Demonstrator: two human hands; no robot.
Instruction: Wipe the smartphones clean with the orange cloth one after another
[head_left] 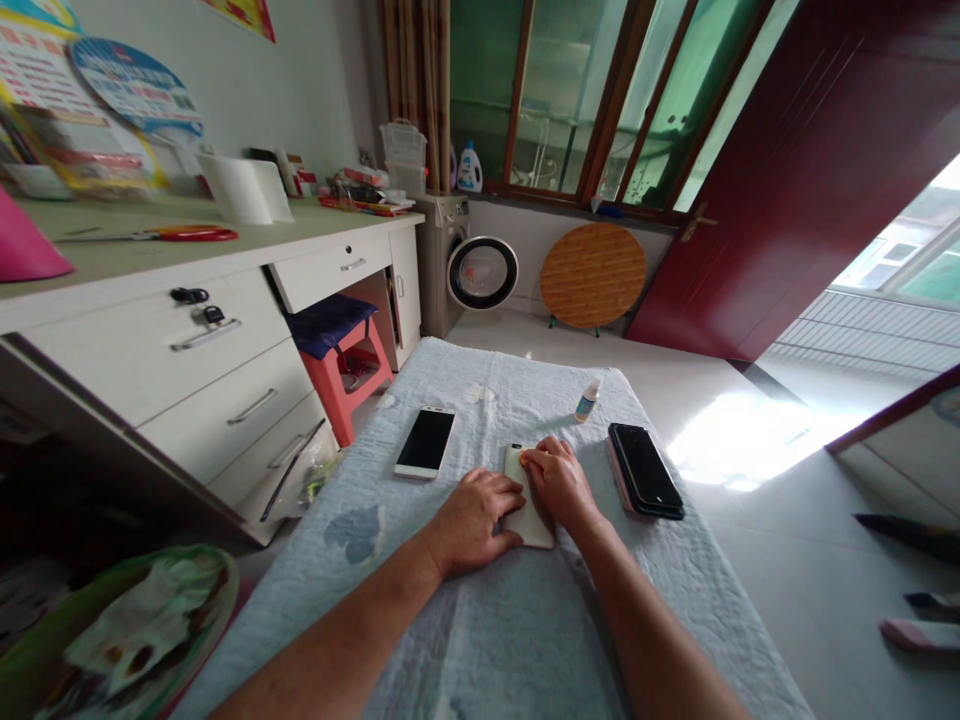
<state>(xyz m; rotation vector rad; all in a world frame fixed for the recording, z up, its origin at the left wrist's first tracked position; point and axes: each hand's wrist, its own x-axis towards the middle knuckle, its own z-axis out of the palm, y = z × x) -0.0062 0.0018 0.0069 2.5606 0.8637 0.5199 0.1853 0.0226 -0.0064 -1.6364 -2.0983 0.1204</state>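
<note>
A pale phone (pixel 534 520) lies back up on the cloth, its dark camera patch at the far end. Along its left side, my left hand (pixel 476 515) grips it, fingers bent over the back and thumb at the near edge. My right hand (pixel 559 482) is closed in a pinch on the phone's upper back. A small orange bit peeks out at its fingertips, too small to name. To the left lies a white phone (pixel 426 442) with its dark screen up. On the right, a black phone (pixel 646 468) rests on a stack. A small spray bottle (pixel 587 401) stands beyond.
A pale blue cloth (pixel 420 620) covers the table. At left are a white desk (pixel 225 385), a red stool (pixel 349 375) and a waste basket (pixel 229 580). Scissors (pixel 191 233) and a paper roll (pixel 240 190) sit on the desk. The washing machine door (pixel 482 273) hangs open.
</note>
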